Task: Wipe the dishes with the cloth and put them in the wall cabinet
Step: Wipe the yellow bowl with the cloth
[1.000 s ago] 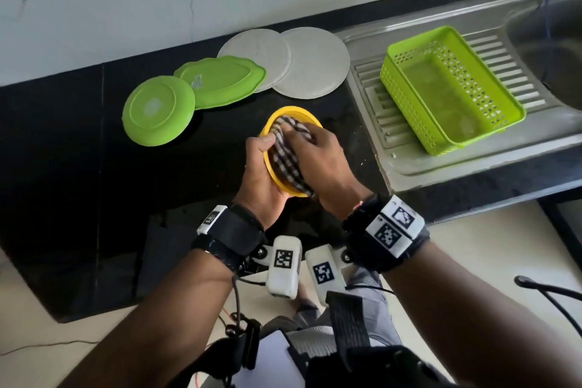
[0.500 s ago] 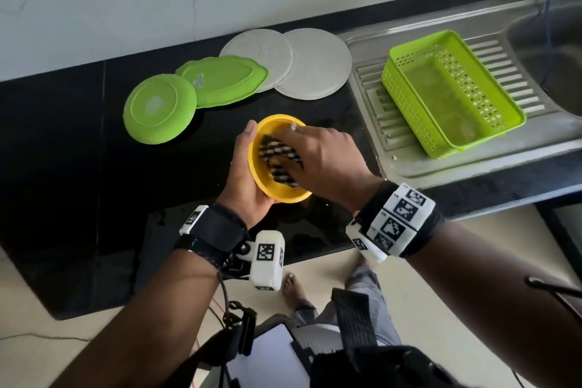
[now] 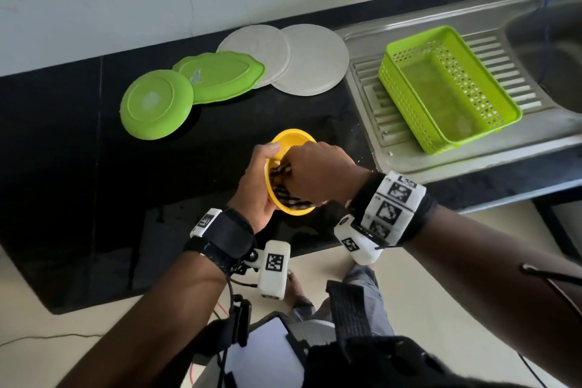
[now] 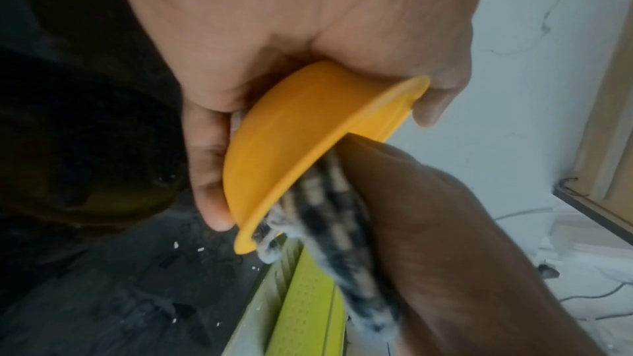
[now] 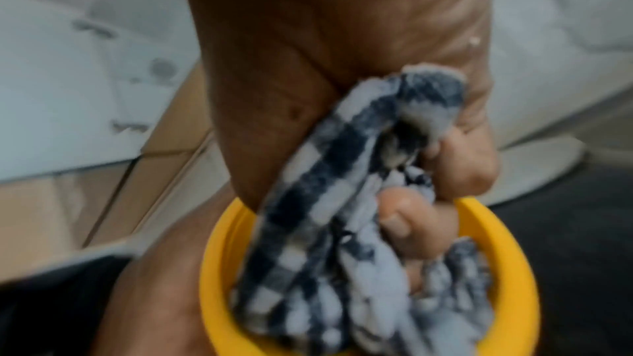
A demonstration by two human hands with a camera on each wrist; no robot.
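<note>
while your left hand [image 3: 256, 189] grips the yellow bowl [image 3: 293, 137] over the black counter [image 3: 78, 167] | your right hand [image 3: 316, 175] bunches the checked cloth [image 3: 282, 187] inside it | wiping likely midway; four plates [image 3: 156, 104] wait.
</note>
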